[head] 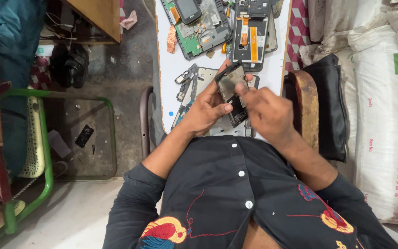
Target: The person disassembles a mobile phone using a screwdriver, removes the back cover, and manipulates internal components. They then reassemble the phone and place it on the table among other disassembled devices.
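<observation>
I hold a thin black rectangular phone panel tilted above my narrow white worktable. My left hand grips its lower left edge; my right hand pinches its right side. Dismantled phone frames and a green circuit board lie farther up the table

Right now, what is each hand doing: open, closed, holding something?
Left hand: closed on a dark phone frame, holding it above the white table.
Right hand: fingers curled, fingertips on the phone frame; whether it grips cannot be told.
</observation>
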